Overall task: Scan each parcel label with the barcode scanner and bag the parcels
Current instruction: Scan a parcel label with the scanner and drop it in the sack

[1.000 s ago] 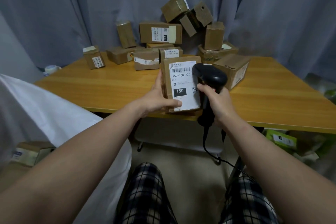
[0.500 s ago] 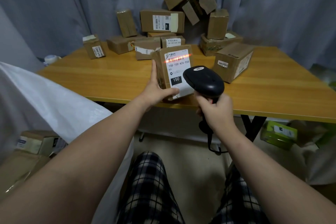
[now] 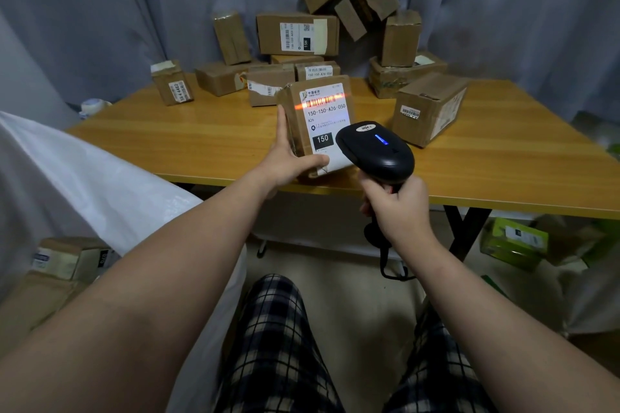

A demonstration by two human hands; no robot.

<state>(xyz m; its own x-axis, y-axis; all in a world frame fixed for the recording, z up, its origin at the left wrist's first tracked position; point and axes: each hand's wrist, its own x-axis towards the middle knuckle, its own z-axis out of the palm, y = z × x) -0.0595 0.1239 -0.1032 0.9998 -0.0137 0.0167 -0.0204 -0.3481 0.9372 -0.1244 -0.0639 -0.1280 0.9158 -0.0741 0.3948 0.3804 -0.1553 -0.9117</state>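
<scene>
Grey curtains hung behind the wooden table, with cardboard boxes heaped at its far side. Near the front edge the left hand gripped an upright parcel, thumb over the lower corner of its label. The right hand was curled round the barcode scanner, whose red line crossed the barcode; a white bag lay left

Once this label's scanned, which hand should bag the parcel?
Left: the left hand holds the brown cardboard parcel, and the white woven bag lies on that side. The right hand grips the black barcode scanner.
</scene>
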